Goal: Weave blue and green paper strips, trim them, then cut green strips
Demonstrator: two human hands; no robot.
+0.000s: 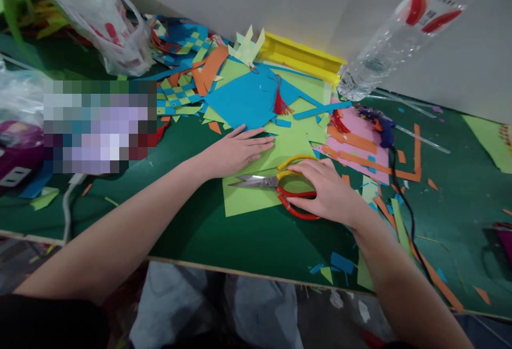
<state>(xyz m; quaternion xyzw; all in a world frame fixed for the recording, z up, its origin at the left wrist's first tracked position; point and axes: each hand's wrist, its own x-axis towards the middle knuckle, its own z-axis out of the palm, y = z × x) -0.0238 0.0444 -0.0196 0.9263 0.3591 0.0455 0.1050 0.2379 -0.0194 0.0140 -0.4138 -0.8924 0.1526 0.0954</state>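
My left hand (240, 151) lies flat with fingers stretched out on a light green sheet of paper (248, 200). In my right hand (326, 186) is a pair of scissors (264, 181) with one yellow and one red handle. Thumb and fingers grip the two handles, and the blades are slightly parted, pointing left over the green sheet. Just beyond my left hand are a blue paper square (244, 96) and a red tassel (282, 98).
A yellow tray (302, 56) and a clear plastic bottle (400, 29) stand along the wall. Woven paper pieces (180, 93) lie at the back left. On the right, orange strips and a black cable (404, 205) cross pink paper (356, 125). A plastic bag (108, 24) is at upper left.
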